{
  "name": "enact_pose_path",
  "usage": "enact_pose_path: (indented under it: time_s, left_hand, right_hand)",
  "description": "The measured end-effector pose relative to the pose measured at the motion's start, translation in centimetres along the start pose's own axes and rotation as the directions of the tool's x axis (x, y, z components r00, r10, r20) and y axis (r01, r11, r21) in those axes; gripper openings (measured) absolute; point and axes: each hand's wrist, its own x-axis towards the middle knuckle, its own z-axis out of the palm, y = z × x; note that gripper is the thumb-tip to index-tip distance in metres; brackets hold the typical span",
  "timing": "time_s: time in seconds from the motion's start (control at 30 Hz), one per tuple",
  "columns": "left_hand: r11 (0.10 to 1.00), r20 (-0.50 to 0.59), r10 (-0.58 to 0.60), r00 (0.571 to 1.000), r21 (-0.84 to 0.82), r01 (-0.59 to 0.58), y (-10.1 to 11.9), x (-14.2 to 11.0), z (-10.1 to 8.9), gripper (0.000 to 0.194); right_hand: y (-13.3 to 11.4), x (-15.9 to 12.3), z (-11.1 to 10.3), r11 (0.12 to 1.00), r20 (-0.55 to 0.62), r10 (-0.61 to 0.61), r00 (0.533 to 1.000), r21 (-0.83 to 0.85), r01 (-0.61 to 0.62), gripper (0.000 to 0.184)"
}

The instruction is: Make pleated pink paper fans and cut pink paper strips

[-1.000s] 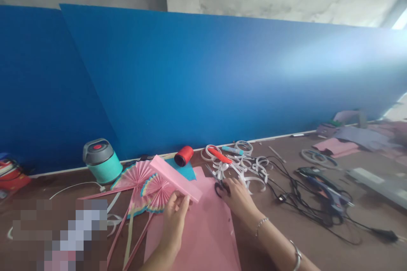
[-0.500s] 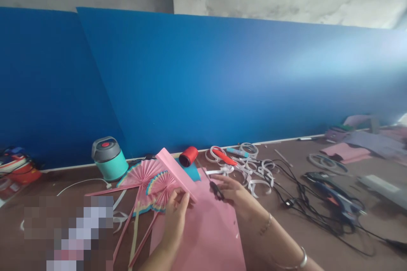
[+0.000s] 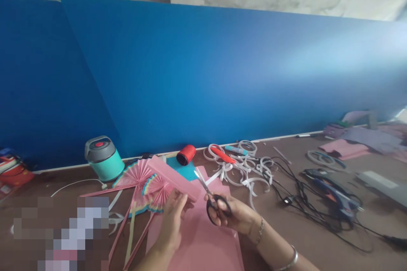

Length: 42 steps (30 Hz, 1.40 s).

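Observation:
My left hand pinches the near end of a folded pink paper strip, which slants up and away to the left. In my right hand are black-handled scissors, my fingers through the loops and the blades pointing up and left, close to the strip but apart from it. Beneath both hands lies a pink paper sheet. Pleated pink paper fans with blue and yellow edges rest left of my left hand. Behind the strip is a piece of blue paper.
A red spool and a teal container with a grey lid stand toward the blue panel. Curled white strips and a red pen-like item lie behind my right hand. Black cables and a glue gun are at the right.
My right hand has turned, so the scissors' loops and blades now show plainly. The paper strip has tilted lower in my left hand. The whole view has shifted slightly.

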Motion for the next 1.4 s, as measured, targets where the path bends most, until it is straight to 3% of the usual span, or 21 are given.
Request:
enact_pose_path:
  time_s: [0.13,0.2,0.37,0.53,0.77,0.93,1.23,1.4]
  left_hand:
    - [0.993,0.201,-0.031,0.979,-0.108,0.053,0.3,-0.5,0.3,0.022]
    - [0.990,0.242,-0.029,0.970,-0.126,0.061,0.4,-0.7,0.4,0.021]
    - [0.986,0.179,-0.012,0.984,-0.162,0.041,0.4,-0.6,0.3,0.030]
    - [0.980,0.127,-0.054,0.990,-0.182,0.077,-0.1,-0.4,-0.2,0.027]
    - [0.952,0.123,-0.092,0.988,-0.281,0.124,0.1,-0.7,-0.2,0.036]
    - [0.918,0.118,-0.116,0.986,-0.365,0.152,0.4,-0.6,0.0,0.023]
    - [0.920,0.165,-0.109,0.980,-0.356,0.162,0.3,-0.4,0.0,0.021]
    - [0.907,0.221,-0.126,0.967,-0.368,0.202,0.2,-0.6,-0.2,0.026]
  right_hand:
    - [0.3,-0.1,0.3,0.997,0.084,0.071,0.994,0.008,-0.072,0.059]
    - [0.5,-0.1,0.2,0.997,0.094,0.078,0.992,-0.006,-0.078,0.059]
    - [0.4,-0.4,-0.4,0.996,0.118,0.028,0.993,0.077,-0.037,0.059]
    - [0.0,-0.5,-1.2,0.979,0.154,-0.069,0.986,0.201,0.037,0.058]
    - [0.6,-0.3,-1.7,0.997,0.152,-0.040,0.988,0.077,0.028,0.055]
    - [0.8,-0.2,-1.6,0.999,0.170,-0.029,0.985,0.034,0.024,0.054]
    - [0.5,-0.4,-1.5,0.957,0.304,-0.106,0.947,0.291,0.014,0.053]
    - [0.3,-0.4,-1.4,0.950,0.277,-0.103,0.955,0.313,0.012,0.053]
